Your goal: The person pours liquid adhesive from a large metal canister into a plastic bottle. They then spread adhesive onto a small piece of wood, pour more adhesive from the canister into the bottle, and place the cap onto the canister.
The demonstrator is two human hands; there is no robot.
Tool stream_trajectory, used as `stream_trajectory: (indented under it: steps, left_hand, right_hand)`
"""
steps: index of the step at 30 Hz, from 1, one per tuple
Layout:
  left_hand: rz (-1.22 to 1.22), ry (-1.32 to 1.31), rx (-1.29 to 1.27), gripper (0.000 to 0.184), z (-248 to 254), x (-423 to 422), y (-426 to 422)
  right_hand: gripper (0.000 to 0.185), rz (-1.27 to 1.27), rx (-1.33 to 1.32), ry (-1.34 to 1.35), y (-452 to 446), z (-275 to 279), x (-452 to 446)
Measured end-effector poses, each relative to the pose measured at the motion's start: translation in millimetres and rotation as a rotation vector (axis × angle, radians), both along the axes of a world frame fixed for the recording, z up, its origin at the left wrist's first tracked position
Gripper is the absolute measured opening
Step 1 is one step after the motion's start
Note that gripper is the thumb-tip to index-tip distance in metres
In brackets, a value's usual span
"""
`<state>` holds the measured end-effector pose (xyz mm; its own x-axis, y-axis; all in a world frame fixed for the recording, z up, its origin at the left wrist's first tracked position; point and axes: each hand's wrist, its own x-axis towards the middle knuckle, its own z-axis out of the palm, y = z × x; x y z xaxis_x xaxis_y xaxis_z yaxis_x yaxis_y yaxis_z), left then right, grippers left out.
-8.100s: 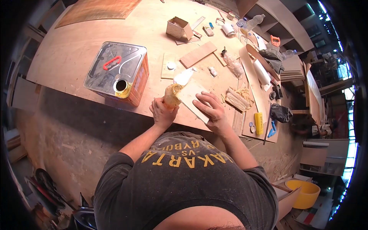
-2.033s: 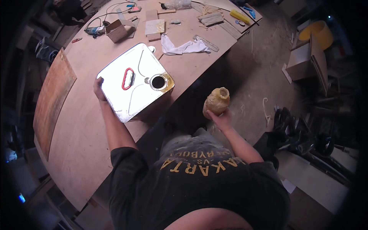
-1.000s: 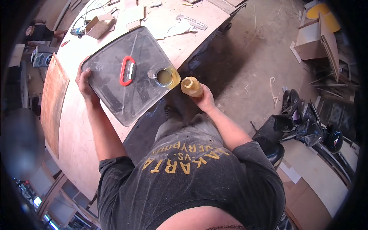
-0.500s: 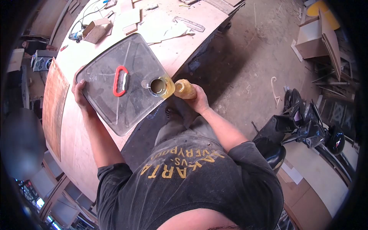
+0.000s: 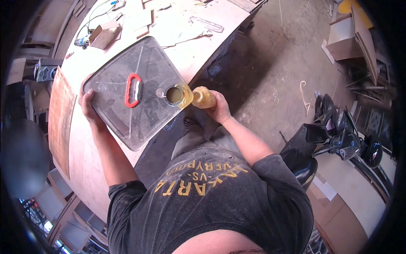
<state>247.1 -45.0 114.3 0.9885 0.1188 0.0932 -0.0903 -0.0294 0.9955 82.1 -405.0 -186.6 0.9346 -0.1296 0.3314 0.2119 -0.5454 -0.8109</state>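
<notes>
A: Right hand (image 5: pixel 218 108) first: fingers wrapped snugly round a yellow-brown, crusted, narrow-necked bottle (image 5: pixel 205 99), its mouth facing the can!

B: And the left hand (image 5: pixel 87 103)?

A: Half curled, gripping the rim of a grey square-topped metal can (image 5: pixel 148 122), thumb on top, other fingers mostly hidden. Take that can as our clock: left hand at nine.

B: Which puts the bottle at three, right by the corner. Touching?

A: Too tight to call! Just inside that corner, the round amber-smeared opening (image 5: pixel 184 95) is uncapped, so that much is done. Cloudy yellowish liquid (image 5: pixel 174 95) shows in it, and I'd judge the can tipped bottle-ward.

B: Anything across?

A: No stream I can make out, and the bottle's fill is hidden. I'd call the lining-up complete and the pouring unproven; how much is left to go can't be read.

B: Further out?

A: A pale wooden table (image 5: pixel 86 178) beyond, with an open-topped brown box (image 5: pixel 104 36) at eleven and a crumpled white cloth (image 5: pixel 192 34) at one.
</notes>
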Motion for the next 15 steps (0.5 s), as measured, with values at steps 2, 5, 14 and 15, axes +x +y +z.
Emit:
stream_trajectory:
  steps: [2,5,14,15]
  left_hand:
    - [0.02,-0.001,0.017,0.069,1.1,-1.7,-1.9]
    - [0.02,-0.005,0.031,0.069,3.7,-2.6,-4.4]
    - [0.013,-0.033,0.03,0.066,1.5,-3.1,-0.8]
    - [0.009,-0.038,0.031,0.066,0.9,-2.8,0.1]
  right_hand:
    - [0.067,-0.004,-0.005,0.009,-0.8,-0.3,-0.3]
    - [0.066,-0.009,-0.012,0.012,-2.2,-2.1,-0.8]
    - [0.067,-0.019,-0.01,0.04,-1.7,-0.3,-5.1]
    - [0.067,-0.019,-0.009,0.035,-2.0,0.0,-5.5]
